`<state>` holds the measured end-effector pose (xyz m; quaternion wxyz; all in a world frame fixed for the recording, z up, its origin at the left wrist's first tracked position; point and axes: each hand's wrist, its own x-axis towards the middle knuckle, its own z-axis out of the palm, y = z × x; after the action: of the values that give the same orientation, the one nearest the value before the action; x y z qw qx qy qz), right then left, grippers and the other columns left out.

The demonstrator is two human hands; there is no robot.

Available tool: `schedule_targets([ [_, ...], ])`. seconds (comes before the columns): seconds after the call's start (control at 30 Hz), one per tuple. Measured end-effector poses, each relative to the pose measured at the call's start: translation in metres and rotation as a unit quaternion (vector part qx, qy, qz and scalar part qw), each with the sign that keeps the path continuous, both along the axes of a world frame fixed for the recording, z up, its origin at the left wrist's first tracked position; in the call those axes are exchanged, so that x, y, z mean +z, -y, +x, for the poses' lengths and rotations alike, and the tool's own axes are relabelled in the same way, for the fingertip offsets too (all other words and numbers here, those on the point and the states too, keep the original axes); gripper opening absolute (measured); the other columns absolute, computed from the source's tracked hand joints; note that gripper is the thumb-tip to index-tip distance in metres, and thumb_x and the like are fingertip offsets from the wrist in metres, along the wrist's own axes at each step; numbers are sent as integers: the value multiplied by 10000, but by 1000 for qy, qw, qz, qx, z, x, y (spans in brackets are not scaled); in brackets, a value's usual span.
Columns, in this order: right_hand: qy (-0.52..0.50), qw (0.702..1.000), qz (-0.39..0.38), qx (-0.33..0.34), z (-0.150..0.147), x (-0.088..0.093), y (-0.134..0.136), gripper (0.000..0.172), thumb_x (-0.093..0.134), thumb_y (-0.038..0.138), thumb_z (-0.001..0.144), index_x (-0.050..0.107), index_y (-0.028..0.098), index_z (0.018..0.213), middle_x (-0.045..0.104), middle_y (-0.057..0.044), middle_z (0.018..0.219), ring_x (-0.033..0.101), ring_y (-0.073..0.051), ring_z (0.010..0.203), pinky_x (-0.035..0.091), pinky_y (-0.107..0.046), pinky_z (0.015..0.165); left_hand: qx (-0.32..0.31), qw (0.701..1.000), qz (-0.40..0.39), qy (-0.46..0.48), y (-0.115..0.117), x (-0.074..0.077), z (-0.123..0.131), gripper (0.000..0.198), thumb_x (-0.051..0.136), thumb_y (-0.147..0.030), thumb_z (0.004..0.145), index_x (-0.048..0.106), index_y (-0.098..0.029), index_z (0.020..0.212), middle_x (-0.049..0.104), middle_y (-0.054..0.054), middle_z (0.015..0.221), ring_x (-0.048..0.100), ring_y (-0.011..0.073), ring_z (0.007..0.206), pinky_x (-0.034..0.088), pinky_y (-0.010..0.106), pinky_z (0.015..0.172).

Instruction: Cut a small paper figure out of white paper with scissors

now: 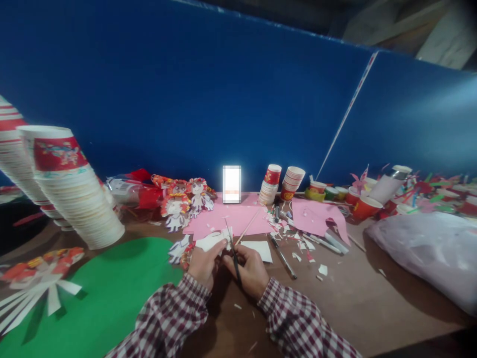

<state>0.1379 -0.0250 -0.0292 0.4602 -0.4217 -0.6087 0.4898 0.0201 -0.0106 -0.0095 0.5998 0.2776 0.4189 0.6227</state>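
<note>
My left hand [204, 263] is closed on a piece of white paper [211, 241], held above the table in the middle of the view. In my right hand [251, 266] is a pair of scissors [235, 258] with dark handles. Its blades point away from me and meet the right edge of the paper. Beyond my hands lies a pink paper sheet [208, 219]. Just left of them, a small paper figure [179, 248] lies on the table. A white paper rectangle [261, 250] rests beside my right hand.
Tall stacks of paper cups [80, 199] lean at the left, near a green paper sheet [122, 288]. Several cut paper figures [175, 211] stand at the back. Pens [283, 256] and paper scraps [309, 244] lie to the right, before a plastic bag [425, 248]. A blue wall [186, 99] rises behind.
</note>
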Motion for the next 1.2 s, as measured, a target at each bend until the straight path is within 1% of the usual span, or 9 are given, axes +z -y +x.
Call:
schedule_targets([
  [0.1, 12, 1000, 10, -8, 0, 2, 1, 207, 674, 329, 769, 660, 135, 841, 573, -6, 648, 529, -141, 612, 452, -235, 585, -1, 1000, 11, -13, 0, 1, 0, 326, 782, -228, 542, 657, -144, 831, 704, 33, 808, 644, 193, 815, 489, 307, 764],
  [0.23, 18, 1000, 8, -12, 0, 4, 1, 189, 666, 311, 772, 655, 129, 823, 558, -2, 638, 509, -132, 594, 428, -221, 556, -3, 1000, 12, -11, 1, 0, 0, 269, 777, -234, 558, 661, -145, 784, 697, 20, 800, 626, 174, 766, 485, 293, 720],
  [0.37, 34, 999, 18, -20, 1, 3, 1, 166, 667, 295, 768, 634, 132, 774, 540, 8, 630, 478, -117, 578, 388, -201, 521, 7, 1000, 3, 8, 0, -1, 0, 306, 801, -226, 523, 670, -130, 783, 689, 17, 766, 611, 161, 712, 482, 287, 685],
  [0.5, 43, 999, 23, -25, 1, 3, 2, 162, 648, 297, 779, 630, 136, 779, 541, 11, 627, 470, -114, 569, 387, -198, 523, 20, 999, -25, 17, 0, -2, 1, 315, 817, -233, 494, 674, -111, 747, 680, 23, 702, 604, 163, 669, 481, 290, 655],
  [0.63, 59, 997, 32, -38, 1, 4, 2, 153, 634, 292, 780, 629, 141, 757, 548, 7, 627, 475, -118, 573, 393, -199, 529, 21, 1000, -1, 16, -1, -2, 1, 314, 813, -223, 493, 687, -114, 759, 700, 38, 755, 618, 167, 703, 485, 284, 669],
  [0.87, 55, 997, 37, -36, 1, 1, 0, 118, 618, 244, 779, 595, 141, 726, 504, 22, 600, 440, -105, 556, 351, -187, 503, 33, 999, -12, -12, -1, 3, 0, 291, 815, -208, 484, 676, -97, 715, 686, 33, 677, 603, 140, 606, 487, 255, 571],
  [1.03, 30, 999, 25, -20, 1, 0, 1, 137, 609, 242, 786, 572, 141, 702, 490, 25, 595, 421, -94, 545, 328, -180, 485, 60, 997, -40, 14, -2, 3, -2, 338, 818, -162, 479, 597, -140, 735, 668, -2, 631, 608, 130, 550, 513, 259, 544],
  [1.13, 28, 999, 6, -18, 2, 0, 1, 168, 622, 267, 783, 562, 146, 684, 439, 44, 540, 370, -76, 487, 280, -171, 432, 79, 996, -34, 14, -5, 0, -6, 367, 816, -145, 494, 556, -162, 752, 661, -15, 615, 613, 123, 535, 512, 240, 524],
  [1.2, 24, 999, -22, -19, 3, -1, 0, 190, 641, 301, 774, 556, 153, 690, 415, 58, 500, 350, -70, 437, 253, -168, 390, 79, 996, -28, -3, -7, 1, -11, 366, 815, -150, 498, 564, -157, 765, 658, -16, 613, 604, 113, 517, 499, 222, 500],
])
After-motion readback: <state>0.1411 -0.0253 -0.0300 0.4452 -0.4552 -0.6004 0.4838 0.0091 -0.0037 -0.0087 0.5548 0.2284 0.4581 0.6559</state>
